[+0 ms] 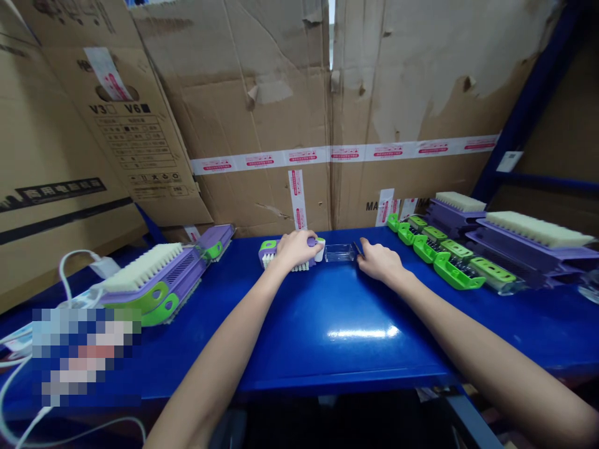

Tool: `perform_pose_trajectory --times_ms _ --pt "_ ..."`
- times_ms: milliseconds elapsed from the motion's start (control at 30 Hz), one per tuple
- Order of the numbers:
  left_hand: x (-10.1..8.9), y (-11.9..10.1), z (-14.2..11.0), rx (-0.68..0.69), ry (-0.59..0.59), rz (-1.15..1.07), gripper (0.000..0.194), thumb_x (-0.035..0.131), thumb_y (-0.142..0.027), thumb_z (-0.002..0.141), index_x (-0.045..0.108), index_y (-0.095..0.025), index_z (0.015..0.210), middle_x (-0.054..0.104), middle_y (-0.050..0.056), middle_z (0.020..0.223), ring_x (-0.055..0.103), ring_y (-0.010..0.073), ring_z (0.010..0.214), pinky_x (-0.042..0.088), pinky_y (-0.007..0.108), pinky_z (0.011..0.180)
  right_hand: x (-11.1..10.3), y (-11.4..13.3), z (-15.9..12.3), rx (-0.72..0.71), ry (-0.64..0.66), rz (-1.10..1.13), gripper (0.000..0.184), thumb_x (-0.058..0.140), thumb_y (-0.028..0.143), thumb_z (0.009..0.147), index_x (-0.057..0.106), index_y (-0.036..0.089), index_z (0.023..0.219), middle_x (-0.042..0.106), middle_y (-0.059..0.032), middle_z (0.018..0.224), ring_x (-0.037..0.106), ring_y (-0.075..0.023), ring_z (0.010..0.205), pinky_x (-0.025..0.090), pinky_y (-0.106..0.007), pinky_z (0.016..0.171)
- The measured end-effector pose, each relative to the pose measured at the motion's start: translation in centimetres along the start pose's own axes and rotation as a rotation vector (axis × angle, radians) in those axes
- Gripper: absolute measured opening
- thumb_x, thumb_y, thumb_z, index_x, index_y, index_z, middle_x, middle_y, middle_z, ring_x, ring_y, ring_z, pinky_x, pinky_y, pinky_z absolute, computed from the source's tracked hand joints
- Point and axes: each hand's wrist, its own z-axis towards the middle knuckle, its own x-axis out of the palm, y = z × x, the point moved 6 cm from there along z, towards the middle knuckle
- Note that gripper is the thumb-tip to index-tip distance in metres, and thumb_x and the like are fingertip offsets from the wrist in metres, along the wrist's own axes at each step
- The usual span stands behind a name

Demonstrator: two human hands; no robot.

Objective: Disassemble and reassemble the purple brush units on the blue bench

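My left hand (294,247) lies curled over a small purple and green brush unit (281,254) with white bristles, at the back of the blue table (337,324). Right of it sits a clear plastic cover (340,252). My right hand (380,260) rests beside that cover, its fingers closed on a thin dark tool (358,248) that touches the cover's right edge.
A row of green parts (444,252) runs along the right, with purple brush units (528,240) stacked behind them. Stacked purple and green brush units (154,280) and white cables (70,268) lie at the left. Cardboard boxes (262,106) wall off the back.
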Motion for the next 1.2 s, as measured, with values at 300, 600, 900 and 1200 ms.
perform_pose_trajectory --times_ms 300,600,900,1200 --pt "-0.3 0.1 -0.3 -0.013 -0.11 -0.033 0.036 0.052 -0.052 0.08 0.067 -0.031 0.106 0.069 0.002 0.105 0.063 0.0255 0.099 0.047 0.035 0.084 -2.5 1.6 -1.0 -0.112 -0.296 0.029 0.047 0.031 0.037 0.092 0.041 0.02 0.135 0.061 -0.0121 0.113 0.058 -0.0252 0.099 0.045 -0.032 0.073" --pt "-0.3 -0.9 -0.6 0.118 -0.231 -0.098 0.033 0.05 -0.048 0.086 0.066 -0.028 0.106 0.069 0.0 0.106 0.061 0.0214 0.099 0.043 0.033 0.088 -2.2 5.1 -1.9 -0.446 -0.428 0.154 0.058 0.037 0.037 0.091 0.031 0.011 0.142 0.057 -0.0146 0.119 0.046 -0.0264 0.11 0.04 -0.036 0.089" --pt "0.0 -1.1 -0.5 0.135 -0.202 -0.138 0.03 0.052 -0.045 0.086 0.067 -0.028 0.106 0.069 0.0 0.106 0.059 0.0207 0.1 0.042 0.031 0.088 -0.6 6.6 0.2 -0.401 -0.385 0.305 0.062 0.046 0.029 0.084 0.031 0.011 0.141 0.06 -0.015 0.118 0.051 -0.0268 0.107 0.038 -0.04 0.088" --pt "0.2 -0.7 -0.6 0.139 -0.235 -0.102 0.035 0.042 -0.049 0.091 0.064 -0.024 0.103 0.068 0.004 0.1 0.059 0.0232 0.097 0.039 0.034 0.084 -1.5 4.9 0.7 -0.423 -0.579 0.663 0.057 0.053 0.026 0.079 0.038 0.018 0.134 0.065 -0.0085 0.106 0.058 -0.0241 0.098 0.043 -0.04 0.085"
